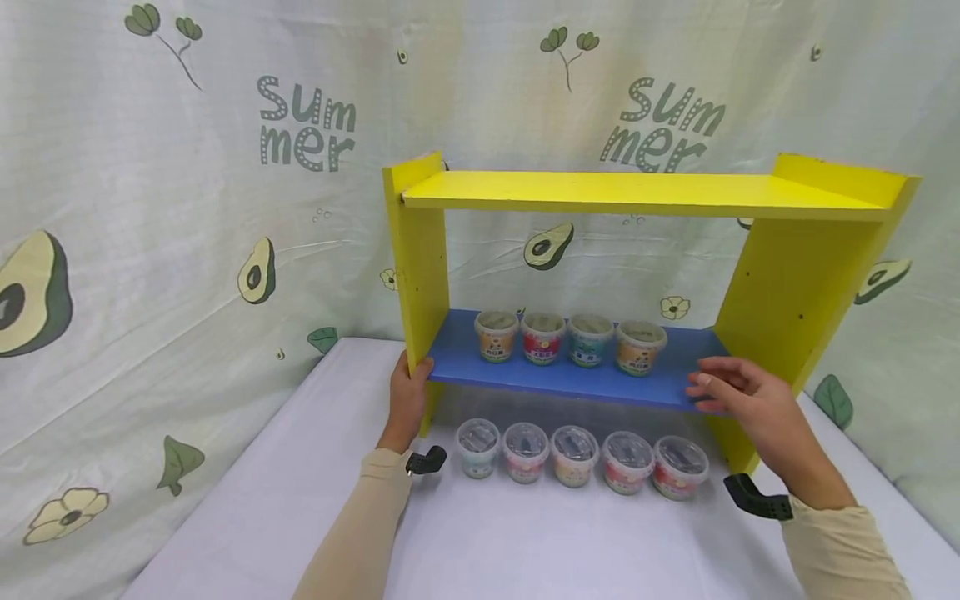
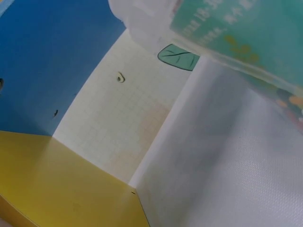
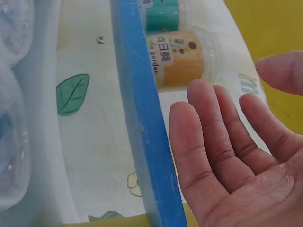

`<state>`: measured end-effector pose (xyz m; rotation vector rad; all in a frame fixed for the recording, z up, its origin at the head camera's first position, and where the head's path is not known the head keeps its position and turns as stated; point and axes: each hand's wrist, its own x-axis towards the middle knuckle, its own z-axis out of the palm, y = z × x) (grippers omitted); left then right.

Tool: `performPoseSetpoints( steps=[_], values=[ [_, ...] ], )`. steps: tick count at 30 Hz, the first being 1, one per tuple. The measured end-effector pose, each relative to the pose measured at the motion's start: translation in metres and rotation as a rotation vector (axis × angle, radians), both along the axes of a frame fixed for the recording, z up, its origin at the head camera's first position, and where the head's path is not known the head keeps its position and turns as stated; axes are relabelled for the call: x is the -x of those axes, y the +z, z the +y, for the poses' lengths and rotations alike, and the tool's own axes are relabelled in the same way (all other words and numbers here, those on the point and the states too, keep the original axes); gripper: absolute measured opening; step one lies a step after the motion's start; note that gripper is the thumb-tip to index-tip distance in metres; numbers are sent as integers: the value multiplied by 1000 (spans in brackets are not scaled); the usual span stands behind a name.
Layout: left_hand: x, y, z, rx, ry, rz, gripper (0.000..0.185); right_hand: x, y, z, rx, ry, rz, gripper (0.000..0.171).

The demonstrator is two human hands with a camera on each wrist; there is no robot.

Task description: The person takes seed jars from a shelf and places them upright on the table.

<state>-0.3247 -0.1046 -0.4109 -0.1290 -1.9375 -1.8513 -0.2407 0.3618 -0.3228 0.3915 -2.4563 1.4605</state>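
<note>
A yellow shelf unit [image 1: 645,193] with a blue lower board [image 1: 570,379] stands on a white table. My left hand [image 1: 411,387] grips the foot of the left yellow upright [image 1: 420,267], thumb at the board's front corner. My right hand [image 1: 716,385] hovers at the board's right end with relaxed fingers and holds nothing. The right wrist view shows that open hand [image 3: 222,142] beside the board's edge [image 3: 142,118], near an orange-labelled cup [image 3: 180,59]. The left wrist view shows the board's underside [image 2: 42,61] and the upright [image 2: 61,184], but no hand.
Several small labelled cups [image 1: 543,337] stand in a row on the blue board. Several lidded cups [image 1: 573,454] line the table [image 1: 525,550] beneath it; one with a teal label [image 2: 236,33] fills the left wrist view's corner. An avocado-print cloth [image 1: 187,250] hangs behind.
</note>
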Motion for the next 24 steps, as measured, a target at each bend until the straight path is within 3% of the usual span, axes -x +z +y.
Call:
performPoseSetpoints(
  steps=[11,17,24],
  values=[
    [-2,1,-1,10,7,-5,48,16,3,-3,67,25,-22,61],
    [-2,2,0,16,3,8,48,23,5,-9,169,61,-68,70],
    [-2,2,0,20,9,0,49,32,6,-23,106,48,-77,73]
  ],
)
